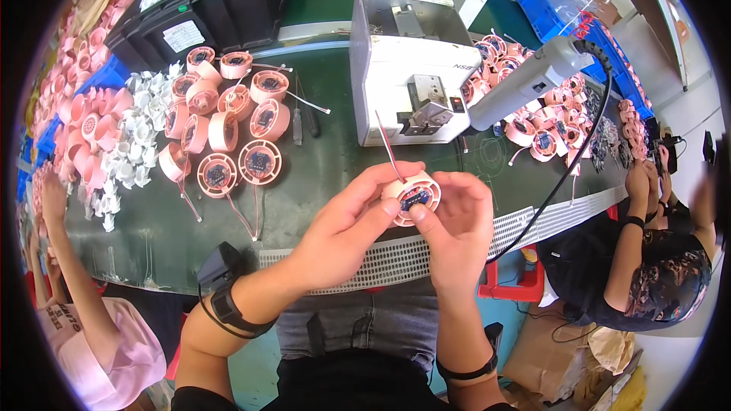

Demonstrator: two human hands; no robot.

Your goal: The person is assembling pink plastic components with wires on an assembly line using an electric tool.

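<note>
Between both hands, over the front of the green table, is a pink round plastic housing (pixel 431 187) with a small blue circuit board (pixel 413 199) inside its ring. My left hand (pixel 346 224) closes round its left side, thumb at the board's edge. From the right, my right hand (pixel 457 236) grips it, the thumb tip pressed near the board and the fingers curved behind. A thin red and white wire (pixel 387 144) rises from the housing past my left fingers. The far side of the housing is hidden by my fingers.
A white machine (pixel 415 53) stands beyond my hands, with a grey cylindrical tool (pixel 525 80) on its right. Several pink housings (pixel 221 118) lie left, beside white plastic parts (pixel 137 125). A black bin (pixel 202 15) stands behind. A black cable (pixel 579 156) hangs right. Co-workers sit at both sides.
</note>
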